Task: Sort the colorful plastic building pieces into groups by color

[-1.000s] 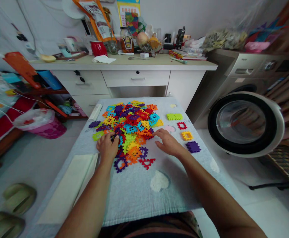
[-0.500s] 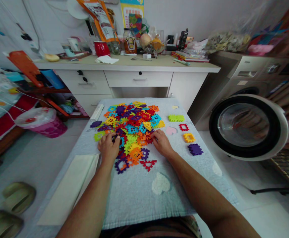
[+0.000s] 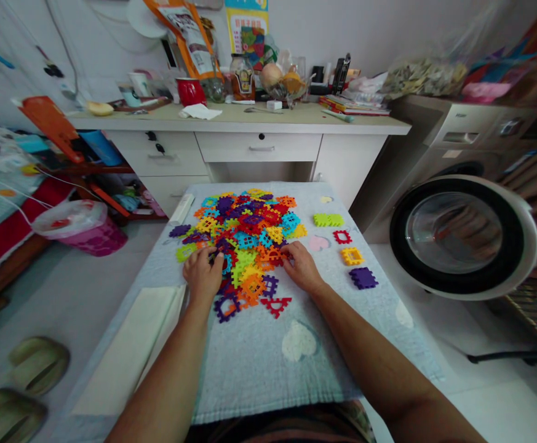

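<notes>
Pale tablecloth [image 3: 250, 369], colourful pieces [image 3: 246, 240], cluttered counter [image 3: 291, 122]

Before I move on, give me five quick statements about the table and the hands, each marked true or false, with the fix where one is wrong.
1. The left hand is at the left side of the pile of coloured pieces. True.
2. The right hand rests on the purple square. False: it is at the right side of the pile, apart from that square.
3. The yellow frame lies between the red square frame and the purple square. True.
4. The red triangle lies at the pile's far edge. False: it lies at the near edge.
5. The pink bin stands on the floor, left of the table. True.
</notes>
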{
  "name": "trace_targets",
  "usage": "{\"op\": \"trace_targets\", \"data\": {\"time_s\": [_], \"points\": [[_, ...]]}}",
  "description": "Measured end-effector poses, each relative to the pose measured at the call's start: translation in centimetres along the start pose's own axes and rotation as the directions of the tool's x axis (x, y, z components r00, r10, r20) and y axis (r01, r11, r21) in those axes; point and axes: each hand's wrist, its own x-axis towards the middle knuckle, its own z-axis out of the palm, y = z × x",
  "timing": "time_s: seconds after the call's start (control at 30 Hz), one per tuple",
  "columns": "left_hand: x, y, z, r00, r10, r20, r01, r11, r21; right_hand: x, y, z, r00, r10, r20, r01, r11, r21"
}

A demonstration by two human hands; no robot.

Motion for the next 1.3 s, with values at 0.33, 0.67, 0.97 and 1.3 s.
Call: {"op": "trace_targets", "data": {"time_s": [0.33,0.67,0.97,1.3], "points": [[0.2,-0.4,0.2,0.999,0.025,-0.024,-0.025,1.0,-0.019,0.0,0.0,0.0,0.997,0.016,-0.071,-0.025,0.993,-0.119],[0.3,-1.2,0.6,0.988,0.093,-0.121,-0.113,0.979,-0.168,0.2,0.7,0.0,0.996,0.068,-0.061,-0.069,0.997,-0.024],[0.5,-0.9,0.4,0.986,0.118,-0.117,-0.137,0.976,-0.168,0.4,1.3,0.4,0.978,0.053,-0.202,-0.072,0.993,-0.088],[-0.4,0.7,-0.4,0.999,-0.009,-0.035,0.007,0.999,-0.043,0.7,1.3,0.0,0.986,0.133,-0.095,-0.147,0.978,-0.151]]}}
